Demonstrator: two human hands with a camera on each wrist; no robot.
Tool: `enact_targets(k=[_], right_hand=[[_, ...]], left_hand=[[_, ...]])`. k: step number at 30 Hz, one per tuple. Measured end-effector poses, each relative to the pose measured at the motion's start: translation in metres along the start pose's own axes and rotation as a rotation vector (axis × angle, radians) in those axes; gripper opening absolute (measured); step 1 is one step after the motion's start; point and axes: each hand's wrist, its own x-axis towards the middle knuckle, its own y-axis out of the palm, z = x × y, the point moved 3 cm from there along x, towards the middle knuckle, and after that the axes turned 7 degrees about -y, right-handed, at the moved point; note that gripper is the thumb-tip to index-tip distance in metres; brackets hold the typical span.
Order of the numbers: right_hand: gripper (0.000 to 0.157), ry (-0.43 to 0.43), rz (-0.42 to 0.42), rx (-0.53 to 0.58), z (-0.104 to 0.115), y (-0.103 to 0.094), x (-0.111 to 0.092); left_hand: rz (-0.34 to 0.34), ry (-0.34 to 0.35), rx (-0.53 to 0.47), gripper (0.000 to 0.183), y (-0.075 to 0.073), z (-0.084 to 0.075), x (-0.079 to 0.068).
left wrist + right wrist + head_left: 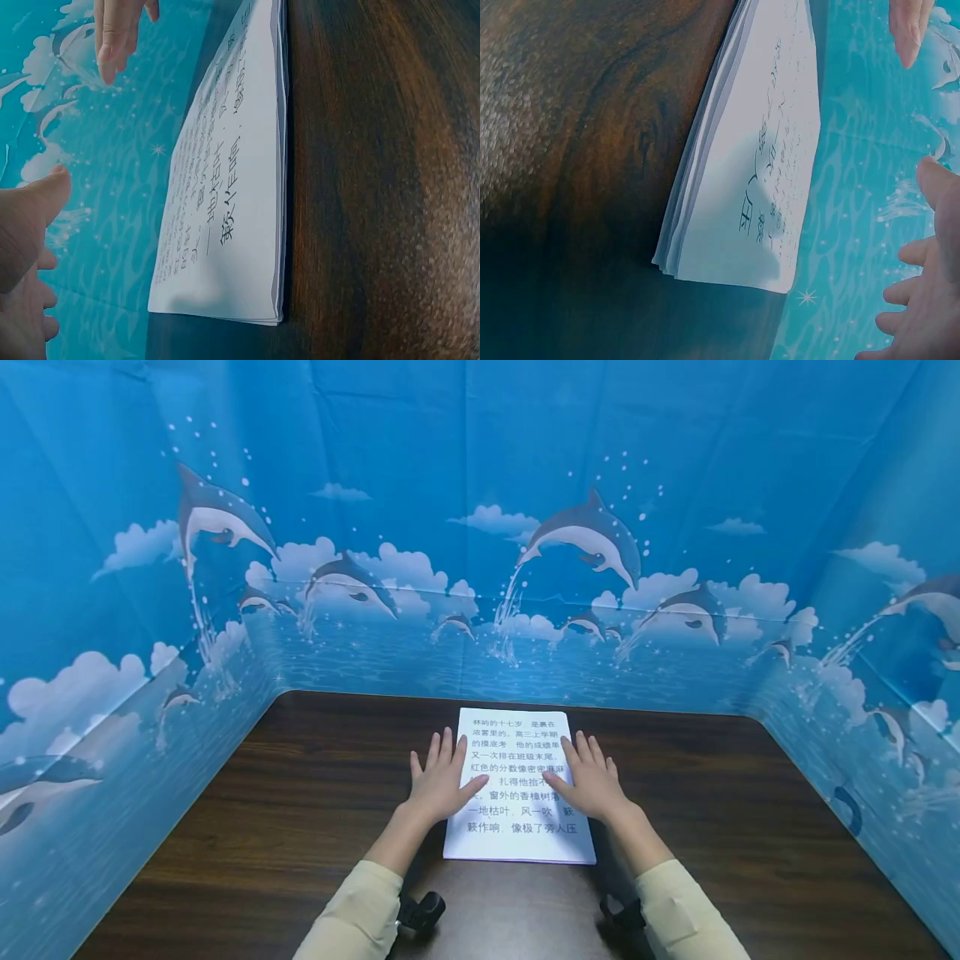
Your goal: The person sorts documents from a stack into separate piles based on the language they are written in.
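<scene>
A stack of white printed sheets (pixel 517 847) lies on the table, its top page covered in lines of large Chinese characters. Over its left edge, my left hand (pixel 438 785) has its fingers straight and spread, thumb towards the page. Mirroring it, my right hand (pixel 596 783) spans the right edge with fingers extended. Both wrist views show space between the hands and the paper (pixel 255 255), and neither hand holds anything. Several loose layers show along the stack's near edge (pixel 697 180); the hands' shadows fall on the page.
Dark wood-grain tabletop (pixel 300 793) surrounds the stack. A blue cloth backdrop (pixel 420 443) printed with dolphins and clouds encloses the back and sides. Black wrist devices (pixel 423 912) sit beneath both pale yellow sleeves (pixel 686 906).
</scene>
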Motion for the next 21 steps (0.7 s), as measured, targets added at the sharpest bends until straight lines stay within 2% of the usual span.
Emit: enact_targets(k=[5, 9, 14, 18, 21], right_hand=[[0.077, 0.012, -0.056, 0.030, -0.003, 0.002, 0.002], [0.076, 0.026, -0.100, 0.108, -0.007, 0.005, 0.007], [0.073, 0.064, -0.100, 0.280, -0.016, 0.009, 0.011], [0.070, 0.147, -0.095, 0.452, -0.022, 0.010, 0.012], [0.069, 0.226, -0.088, 0.565, -0.025, 0.011, 0.012]], left_hand=[[-0.027, -0.020, -0.061, 0.074, 0.002, 0.004, 0.006], [-0.051, -0.037, -0.141, 0.069, 0.001, 0.008, 0.010], [-0.017, -0.067, -0.354, 0.067, 0.001, 0.010, 0.016], [0.037, -0.153, -0.526, 0.068, 0.004, 0.011, 0.021], [0.054, -0.237, -0.593, 0.069, 0.006, 0.014, 0.025]])
